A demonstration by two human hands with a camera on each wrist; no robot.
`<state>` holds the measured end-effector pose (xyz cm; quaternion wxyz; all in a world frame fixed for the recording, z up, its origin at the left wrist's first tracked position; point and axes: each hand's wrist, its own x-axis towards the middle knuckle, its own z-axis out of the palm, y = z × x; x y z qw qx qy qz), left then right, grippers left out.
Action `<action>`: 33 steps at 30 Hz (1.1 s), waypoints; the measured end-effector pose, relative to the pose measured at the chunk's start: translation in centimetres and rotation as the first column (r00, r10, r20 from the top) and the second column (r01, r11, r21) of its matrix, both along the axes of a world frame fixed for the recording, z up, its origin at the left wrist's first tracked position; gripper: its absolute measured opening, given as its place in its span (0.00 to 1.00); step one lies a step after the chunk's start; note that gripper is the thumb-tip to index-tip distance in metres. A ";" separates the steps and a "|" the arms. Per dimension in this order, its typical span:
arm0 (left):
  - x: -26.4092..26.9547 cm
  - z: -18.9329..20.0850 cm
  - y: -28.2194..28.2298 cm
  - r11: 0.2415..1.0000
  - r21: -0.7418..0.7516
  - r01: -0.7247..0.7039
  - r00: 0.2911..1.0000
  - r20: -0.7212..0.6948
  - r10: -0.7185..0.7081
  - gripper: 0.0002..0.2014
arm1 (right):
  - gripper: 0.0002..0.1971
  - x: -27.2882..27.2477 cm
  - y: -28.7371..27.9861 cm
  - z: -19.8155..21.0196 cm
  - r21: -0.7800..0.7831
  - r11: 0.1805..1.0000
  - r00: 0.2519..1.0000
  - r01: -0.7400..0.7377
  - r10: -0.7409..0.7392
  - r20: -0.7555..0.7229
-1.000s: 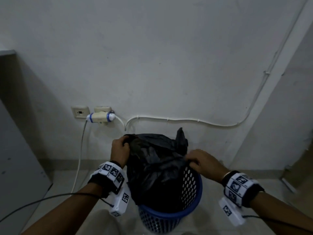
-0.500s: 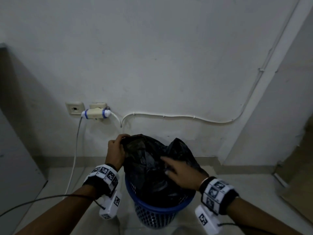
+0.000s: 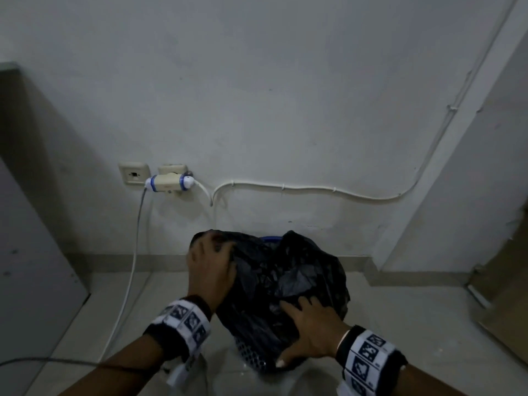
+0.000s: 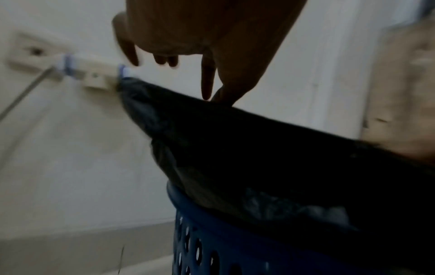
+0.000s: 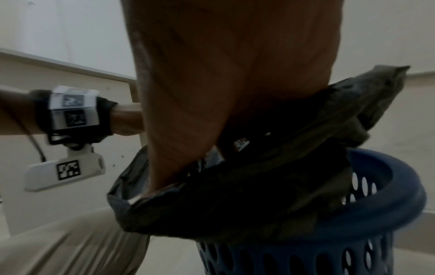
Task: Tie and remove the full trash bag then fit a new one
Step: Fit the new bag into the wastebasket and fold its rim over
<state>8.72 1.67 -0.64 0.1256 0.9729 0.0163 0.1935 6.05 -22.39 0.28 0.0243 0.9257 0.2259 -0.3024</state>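
A black trash bag [image 3: 285,275] sits in a blue perforated bin [image 3: 251,355] on the floor by the wall. My left hand [image 3: 211,261] is at the bag's far left edge. In the left wrist view its thumb and index finger [image 4: 207,83] pinch the edge of the bag [image 4: 235,148] above the bin [image 4: 212,251], with the other fingers loosely curled. My right hand [image 3: 308,327] lies on the near edge with fingers spread and fairly straight. Its thumb [image 5: 141,197] rests along the outer fold of the bag [image 5: 259,186]. The folds hide the fingertips there.
A wall socket with a white adapter [image 3: 168,182] is up left of the bin, and its cable [image 3: 128,267] drops to the floor. A grey cabinet [image 3: 28,252] stands at the left. A wall corner and a brown panel [image 3: 508,281] are at the right.
My right hand has gone from the bag's right edge across the top to its near edge. The bag's raised top has sunk lower. My left hand stays on the left edge.
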 end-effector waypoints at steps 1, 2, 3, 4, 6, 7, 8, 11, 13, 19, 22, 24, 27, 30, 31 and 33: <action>-0.9 -0.2 -0.9 0.990 0.121 0.072 0.997 0.009 -0.073 0.18 | 0.69 -0.2 -0.2 -0.3 -0.003 1.000 1.000 0.025 -0.025 0.012; -1.6 -0.3 -1.5 0.978 0.179 0.107 0.991 -0.101 -0.090 0.21 | 0.72 -0.3 -0.4 -0.7 0.021 0.998 0.997 0.066 -0.067 0.030; -2.1 -0.8 -1.8 0.978 0.175 0.113 0.961 -0.270 -0.063 0.26 | 0.74 -0.3 -0.8 -1.3 0.089 0.988 0.990 0.130 -0.135 0.051; -2.6 -1.6 -1.6 0.987 0.132 0.090 0.894 -0.447 -0.021 0.31 | 0.74 -0.2 -1.2 -2.0 0.200 0.956 0.971 0.213 -0.230 0.067; -2.9 -3.1 -0.8 0.999 0.018 0.044 0.757 -0.653 -0.022 0.43 | 0.65 0.3 -2.5 -3.4 0.483 0.789 0.890 0.379 -0.455 0.045; -2.9 -3.8 -0.2 0.998 -0.054 0.019 0.738 -0.673 -0.050 0.49 | 0.58 0.6 -3.1 -3.9 0.594 0.678 0.837 0.433 -0.547 0.013; -2.8 -4.2 0.4 0.990 -0.140 -0.004 0.732 -0.675 -0.093 0.55 | 0.50 1.1 -4.0 -4.2 0.668 0.575 0.785 0.472 -0.619 -0.023; -2.1 -5.3 2.5 0.939 -0.344 -0.003 0.739 -0.633 -0.229 0.69 | 0.27 2.6 -6.6 -5.1 0.698 0.437 0.640 0.567 -0.768 -0.039; -1.6 -5.5 3.4 0.871 -0.492 -0.017 0.779 -0.553 -0.297 0.65 | 0.17 3.2 -8.1 -5.4 0.689 0.327 0.544 0.647 -0.831 -0.117; 0.0 -3.5 3.9 0.993 -0.122 0.003 0.943 -0.329 -0.043 0.17 | 0.04 2.1 -7.1 -1.2 0.679 0.528 0.577 0.509 -0.795 0.186; 1.3 -1.9 1.6 0.991 -0.004 0.134 0.973 -0.187 -0.132 0.14 | 0.02 3.0 -4.7 0.7 0.709 0.683 0.698 0.174 -0.594 0.401; 2.9 -1.7 -0.2 0.974 -0.025 0.227 0.948 -0.223 -0.227 0.13 | 0.02 4.6 -3.2 0.8 0.691 0.719 0.830 0.072 -0.428 0.358; 5.3 -3.0 -0.9 0.972 -0.023 0.236 0.902 -0.366 -0.228 0.18 | 0.09 7.5 -2.5 0.3 0.579 0.811 0.936 0.082 -0.262 0.234; 7.2 -4.9 0.5 0.986 -0.051 0.156 0.877 -0.453 -0.162 0.22 | 0.14 10.2 -3.7 -0.6 0.540 0.838 0.938 0.080 -0.247 0.244; 7.9 -5.3 1.1 0.986 -0.084 0.143 0.873 -0.459 -0.166 0.21 | 0.17 10.9 -4.3 -0.7 0.541 0.839 0.931 0.062 -0.244 0.271; 9.4 -6.0 2.3 0.971 -0.191 0.144 0.907 -0.367 -0.207 0.21 | 0.25 12.4 -5.6 -0.8 0.549 0.834 0.916 0.065 -0.268 0.300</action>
